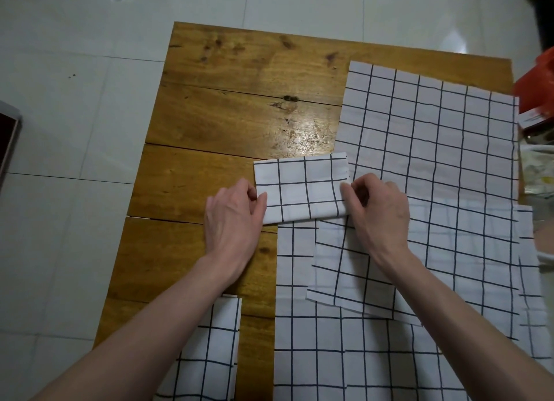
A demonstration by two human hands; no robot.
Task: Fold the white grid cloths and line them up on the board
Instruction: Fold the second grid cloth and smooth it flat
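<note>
Currently | board [239, 106]: 1, wooden, on tiled floor | folded cloths: 2; one [301, 187] at board centre, pinched at its ends by left hand [232, 217] and right hand [379, 211]; one [209, 355] at near-left edge | unfolded cloths [434, 148]: several overlapping, exact count not determinable, covering board's right side.

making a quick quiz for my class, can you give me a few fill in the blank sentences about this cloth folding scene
1. Both hands hold the small folded cloth by its two ____ ends.
2. The wooden board lies on a floor of pale ____.
3. The large unfolded cloth lies on the ____ side of the board.
4. The left hand and right hand wear no ____.

Missing words: short; tiles; right; gloves
</note>
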